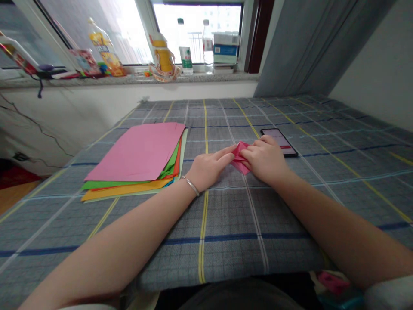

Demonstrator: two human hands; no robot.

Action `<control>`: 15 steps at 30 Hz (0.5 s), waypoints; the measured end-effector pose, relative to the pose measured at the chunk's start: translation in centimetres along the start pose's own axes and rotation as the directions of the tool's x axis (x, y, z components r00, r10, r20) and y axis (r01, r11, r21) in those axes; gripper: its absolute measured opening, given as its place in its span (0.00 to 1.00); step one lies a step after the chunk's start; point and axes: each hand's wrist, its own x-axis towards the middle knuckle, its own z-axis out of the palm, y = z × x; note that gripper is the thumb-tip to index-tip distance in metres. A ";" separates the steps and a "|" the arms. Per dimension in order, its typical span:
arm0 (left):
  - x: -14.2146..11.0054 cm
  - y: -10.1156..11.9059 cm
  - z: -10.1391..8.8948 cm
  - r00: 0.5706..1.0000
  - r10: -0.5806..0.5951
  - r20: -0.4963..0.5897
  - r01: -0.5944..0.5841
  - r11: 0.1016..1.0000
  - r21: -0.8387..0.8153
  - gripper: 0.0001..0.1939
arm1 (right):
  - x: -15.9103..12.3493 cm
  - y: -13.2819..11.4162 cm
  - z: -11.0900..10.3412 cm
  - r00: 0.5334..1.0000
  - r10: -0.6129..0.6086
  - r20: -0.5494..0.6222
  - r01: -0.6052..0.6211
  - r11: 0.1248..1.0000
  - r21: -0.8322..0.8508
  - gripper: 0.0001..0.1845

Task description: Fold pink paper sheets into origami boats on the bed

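Observation:
A small folded piece of pink-red paper [240,158] lies on the grey checked bedcover [226,215], in the middle. My left hand [209,167] presses on its left side with fingers curled and fingertips on the paper; a thin silver bangle circles that wrist. My right hand [265,158] covers the paper's right side, fingers bent down and closed over its edge. Most of the paper's right half is hidden under that hand.
A stack of coloured paper sheets [138,159], pink on top, lies to the left. A black phone [280,142] with a lit screen rests just beyond my right hand. Bottles [185,47] and boxes stand on the windowsill [129,79]. A grey curtain [309,47] hangs at right.

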 end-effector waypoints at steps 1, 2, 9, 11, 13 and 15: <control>0.0 0.0 0.0 1.000 0.010 0.011 -0.010 1.000 0.002 0.17 | 0.1 -0.2 0.1 1.000 -0.003 0.014 0.003 1.000 -0.011 0.13; 0.0 0.0 0.1 1.000 0.019 0.024 -0.019 1.000 0.002 0.17 | 0.2 -0.3 0.1 0.999 -0.006 0.035 0.007 1.000 -0.020 0.14; 0.1 0.0 0.4 0.996 0.011 0.093 -0.005 0.998 -0.059 0.15 | 0.9 -0.7 0.6 0.987 0.031 0.159 -0.034 0.999 0.019 0.14; 0.1 -0.1 0.4 0.994 -0.004 0.108 0.015 0.995 -0.104 0.14 | 0.9 -0.7 0.7 0.987 0.036 0.158 -0.044 0.998 0.045 0.13; 0.2 -0.1 0.4 0.994 -0.014 0.113 0.033 0.984 -0.173 0.15 | 0.9 -0.6 0.8 0.988 0.033 0.152 -0.044 0.997 0.065 0.12; 0.2 -0.2 0.4 0.993 -0.039 0.107 0.065 0.966 -0.251 0.17 | 0.9 -0.5 0.9 0.987 0.042 0.155 -0.055 0.995 0.079 0.11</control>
